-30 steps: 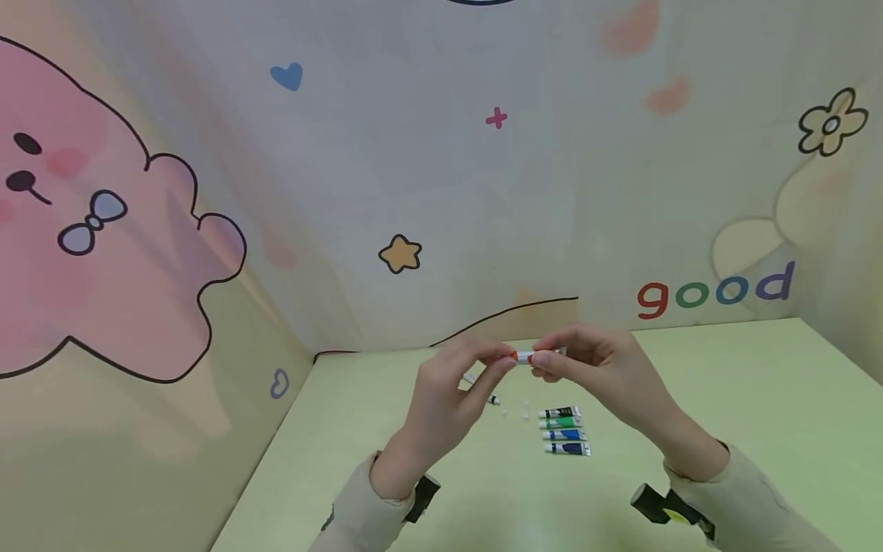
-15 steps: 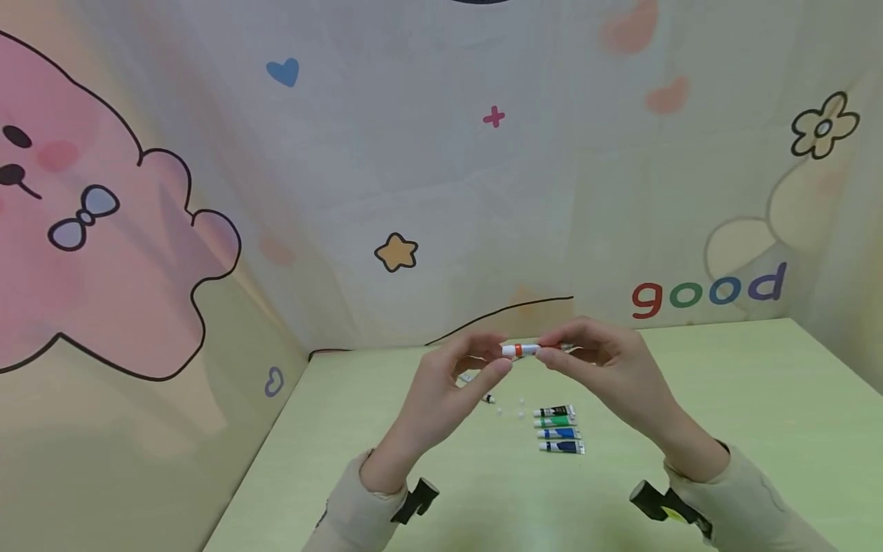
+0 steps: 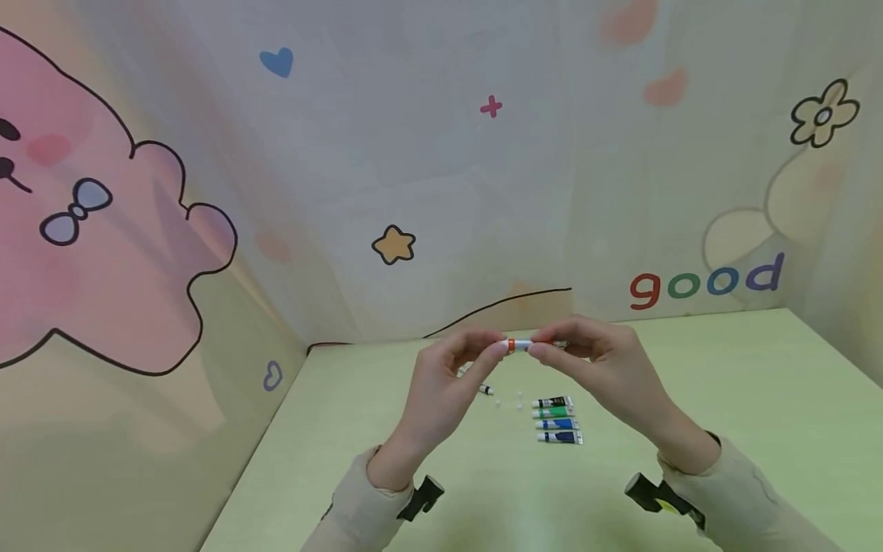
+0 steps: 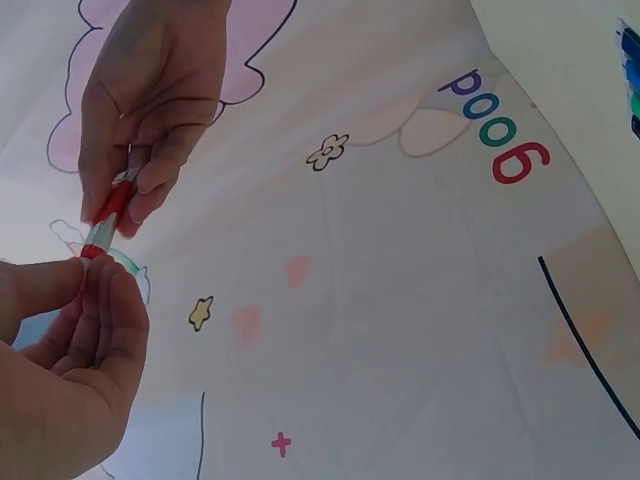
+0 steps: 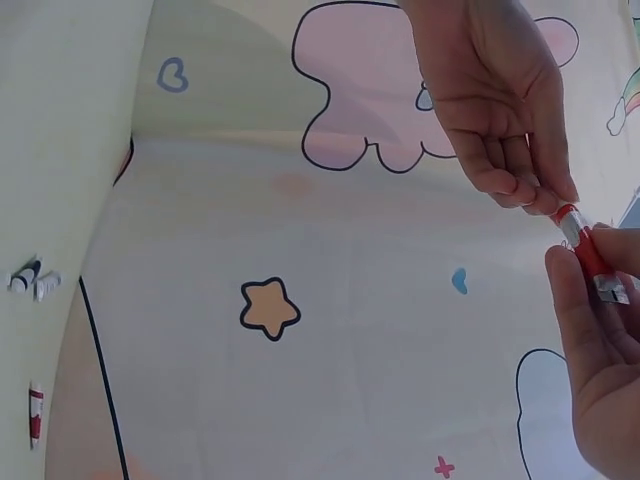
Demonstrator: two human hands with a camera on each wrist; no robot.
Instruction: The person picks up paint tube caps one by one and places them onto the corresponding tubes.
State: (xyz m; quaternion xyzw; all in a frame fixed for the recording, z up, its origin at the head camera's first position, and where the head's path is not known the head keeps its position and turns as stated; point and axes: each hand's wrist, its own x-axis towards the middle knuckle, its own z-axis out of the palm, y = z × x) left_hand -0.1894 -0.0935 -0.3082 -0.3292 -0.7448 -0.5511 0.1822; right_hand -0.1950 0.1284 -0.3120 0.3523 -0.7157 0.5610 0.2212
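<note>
A small red-and-white paint tube (image 3: 520, 345) is held up above the table between both hands. My left hand (image 3: 441, 395) pinches its cap end with thumb and fingertips, which hide the cap. Gripping the tube's body, my right hand (image 3: 610, 368) covers much of it. In the left wrist view, the tube (image 4: 108, 218) spans the two hands, red at its band and body. Its silvery crimped end shows in the right wrist view, where the tube (image 5: 592, 258) lies between the right thumb and fingers.
Several paint tubes (image 3: 557, 424) lie in a column on the pale green table (image 3: 483, 491). Small white bits (image 3: 520, 401) lie left of them. Another tube (image 3: 486, 390) is partly behind my left hand. A red tube (image 5: 36, 415) lies on the table. A printed curtain (image 3: 441, 153) hangs behind.
Half a second ago my left fingers were spread off the white cap; now they pinch that end again, as they did a second ago. The right hand keeps its grip.
</note>
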